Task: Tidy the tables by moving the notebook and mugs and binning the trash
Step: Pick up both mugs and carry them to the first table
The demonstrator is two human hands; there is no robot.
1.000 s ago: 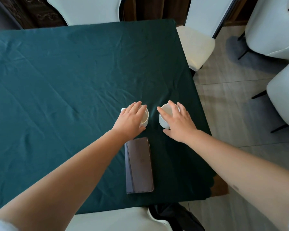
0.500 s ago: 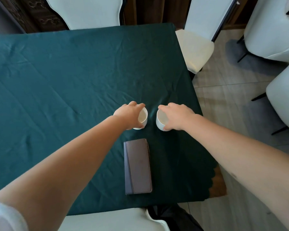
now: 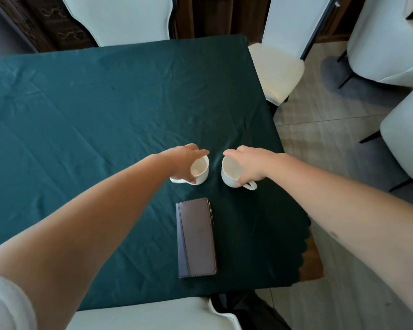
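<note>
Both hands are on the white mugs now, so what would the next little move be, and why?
Probably lift both straight up together. The left hand grips the left mug and the right hand grips the right mug by their rims, both upright beyond the notebook.

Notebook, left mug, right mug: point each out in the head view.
notebook (image 3: 197, 236), head view, middle of the brown cover.
left mug (image 3: 200, 166), head view, inside wall below the rim.
right mug (image 3: 231, 166), head view, inside of the cup.
</note>
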